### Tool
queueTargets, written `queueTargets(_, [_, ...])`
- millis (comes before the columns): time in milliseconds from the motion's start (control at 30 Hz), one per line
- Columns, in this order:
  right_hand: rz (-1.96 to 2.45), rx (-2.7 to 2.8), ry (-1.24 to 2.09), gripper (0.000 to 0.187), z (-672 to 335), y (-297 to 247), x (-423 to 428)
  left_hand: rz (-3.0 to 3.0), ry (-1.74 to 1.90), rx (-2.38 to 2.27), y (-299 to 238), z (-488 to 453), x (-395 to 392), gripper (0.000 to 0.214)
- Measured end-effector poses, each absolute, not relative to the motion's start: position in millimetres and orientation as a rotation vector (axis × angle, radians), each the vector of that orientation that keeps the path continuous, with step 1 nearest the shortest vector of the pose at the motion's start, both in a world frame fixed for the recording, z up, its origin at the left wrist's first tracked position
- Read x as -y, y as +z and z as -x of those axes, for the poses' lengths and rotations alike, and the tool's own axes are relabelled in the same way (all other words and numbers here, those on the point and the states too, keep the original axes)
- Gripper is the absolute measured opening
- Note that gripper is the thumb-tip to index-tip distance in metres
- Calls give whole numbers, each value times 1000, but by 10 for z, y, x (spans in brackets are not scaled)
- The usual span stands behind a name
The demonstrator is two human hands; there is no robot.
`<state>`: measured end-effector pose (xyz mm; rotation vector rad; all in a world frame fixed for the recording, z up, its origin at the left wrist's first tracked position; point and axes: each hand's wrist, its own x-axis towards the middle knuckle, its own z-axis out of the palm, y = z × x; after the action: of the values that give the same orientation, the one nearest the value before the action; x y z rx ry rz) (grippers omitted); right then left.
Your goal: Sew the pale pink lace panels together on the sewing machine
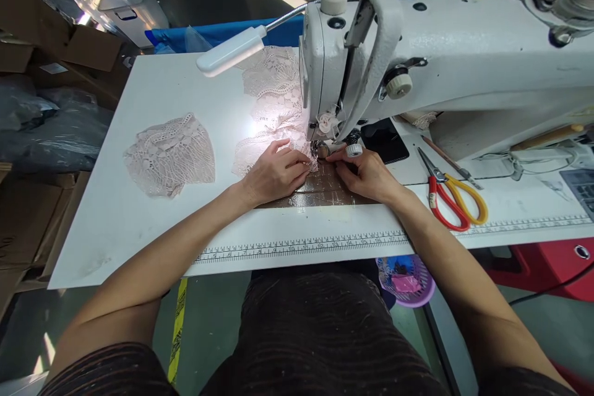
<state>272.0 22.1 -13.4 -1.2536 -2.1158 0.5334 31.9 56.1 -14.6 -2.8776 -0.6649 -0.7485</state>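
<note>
Pale pink lace fabric (273, 108) lies in a run behind and left of the needle area of a white sewing machine (320, 68). My left hand (281, 170) rests on the near end of this lace, its fingers bent and pressing it down beside the presser foot (316, 150). On the other side of the foot is my right hand (364, 173), thumb and forefinger pinched together close to the needle. What those fingertips hold, if anything, is too small to make out. Under both hands is a shiny brown plate (320, 189).
A separate lace piece (171, 154) lies on the white table (116, 229) at left. Scissors (457, 195) with red and yellow handles and a dark phone (385, 139) lie at right. A lamp (232, 52) reaches over the lace. A purple basket (420, 291) hangs below the edge.
</note>
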Motion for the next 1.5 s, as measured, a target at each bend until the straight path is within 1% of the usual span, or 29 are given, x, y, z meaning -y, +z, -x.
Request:
queueTargets(267, [1235,2164,453,33,-2711,-179,-214,2857,-746,657,-171,-333,-552,19])
queueTargets(400, [1189,2293,421,37,-2742,-266,-231,2867,-755,666,-186,-327,-551,18])
queueTargets(667, [1100,2500,205,36,-2716,-247,-231,2870,-712,606,-162,-312,-531,20])
queueTargets(867, [1208,2564,107,35,-2630,-146,-174,2897,-610,633,-117,-294,-485,25])
queueTargets(1167, [1341,2596,123,32,-2469,-42,-113,2940,-506,667,-90,-259,-508,30])
queueTargets(1333, [1429,2563,53,35,-2391,-83,-82,2954,-460,691,-91,-242,-530,32])
queueTargets(1500, [1509,2594,52,37,-2352,-62,-98,2954,-427,691,-86,-229,-568,33])
